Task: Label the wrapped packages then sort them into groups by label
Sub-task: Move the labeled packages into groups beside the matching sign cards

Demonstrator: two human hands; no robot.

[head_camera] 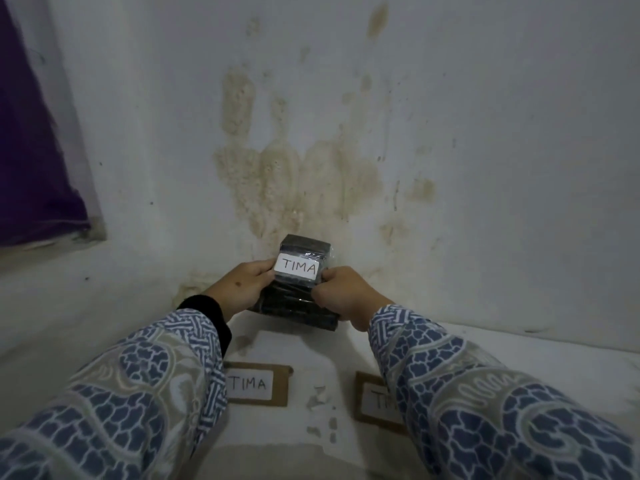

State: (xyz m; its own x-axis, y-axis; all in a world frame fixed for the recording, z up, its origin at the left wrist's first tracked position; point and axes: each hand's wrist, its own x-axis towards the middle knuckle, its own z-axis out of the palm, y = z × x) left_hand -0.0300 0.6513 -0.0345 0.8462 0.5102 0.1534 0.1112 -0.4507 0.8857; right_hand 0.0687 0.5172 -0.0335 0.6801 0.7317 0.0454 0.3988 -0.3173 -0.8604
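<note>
A black plastic-wrapped package [304, 247] with a white label reading "TIMA" [296, 267] stands near the wall, on top of another black wrapped package [294, 308]. My left hand [242, 284] grips the labelled package on its left side. On the right side, my right hand [341, 294] pinches it beside the label. Both sleeves are blue-and-beige patterned. Two brown cardboard cards with white labels lie nearer to me: one reading "TIMA" [258, 384] and a second card [374, 401] partly hidden by my right arm.
A stained white wall [311, 133] rises right behind the packages. A purple curtain [31, 150] hangs at the far left. The white surface [311, 358] beneath has chipped patches between the two cards.
</note>
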